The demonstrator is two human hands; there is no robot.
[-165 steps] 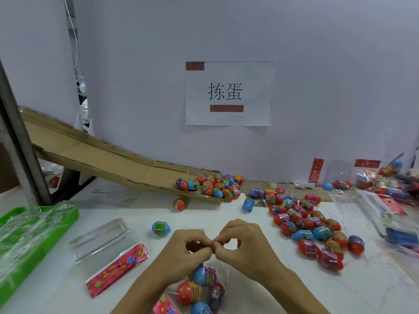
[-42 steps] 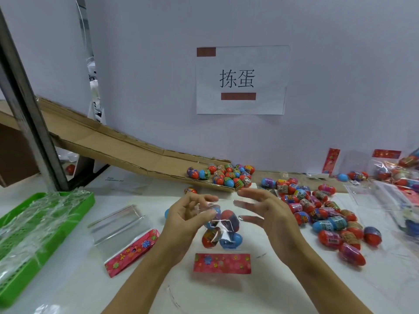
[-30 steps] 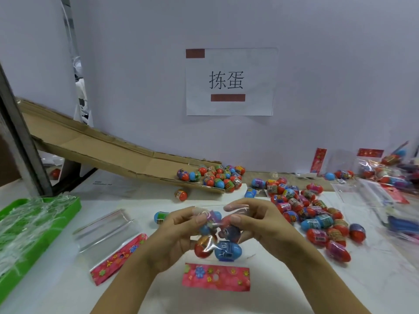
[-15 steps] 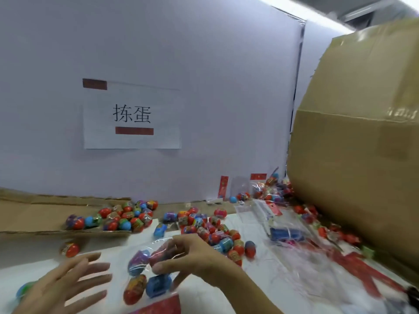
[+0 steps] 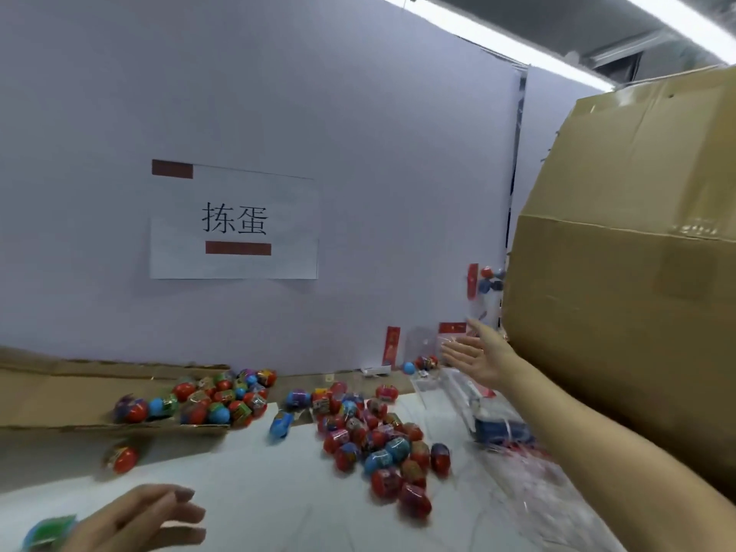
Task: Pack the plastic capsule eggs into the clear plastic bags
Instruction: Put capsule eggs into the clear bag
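Head view: two bare hands over the white table (image 5: 255,492), the right hand (image 5: 480,354) flung out empty with fingers spread beside one big brown cardboard box (image 5: 621,280), the left hand (image 5: 135,519) relaxed and empty. The clear plastic bag of capsule eggs (image 5: 486,278), pinched half a second ago, now hangs airborne by the box; dozens of loose red-and-blue plastic capsule eggs (image 5: 382,444) crowd the table, too many to count.

Head view, sole camera; worn at head height above the white table (image 5: 259,484), close over its near edge; faces forward and rightward toward the lilac wall (image 5: 358,153) and cardboard box (image 5: 637,272); wide-angle, edges bowed; ceiling light strips enter at top right.
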